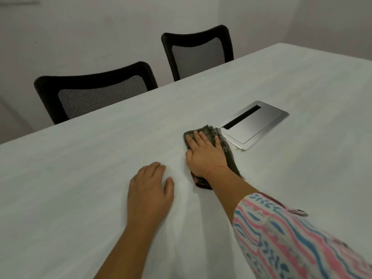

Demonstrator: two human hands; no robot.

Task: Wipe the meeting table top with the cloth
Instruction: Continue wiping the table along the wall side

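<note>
The right hand presses flat, fingers straight, on the dark cloth, just near-left of the metal hatch. The left hand rests on the table, fingers relaxed.

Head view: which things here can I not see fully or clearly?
All in the head view.
Cloth: its middle is hidden under the right hand.
Near chair and far chair: seats and legs hidden behind the table.
Table: near and right ends cut off by the picture edges.
Metal hatch: its slot is too dark to see inside.
</note>
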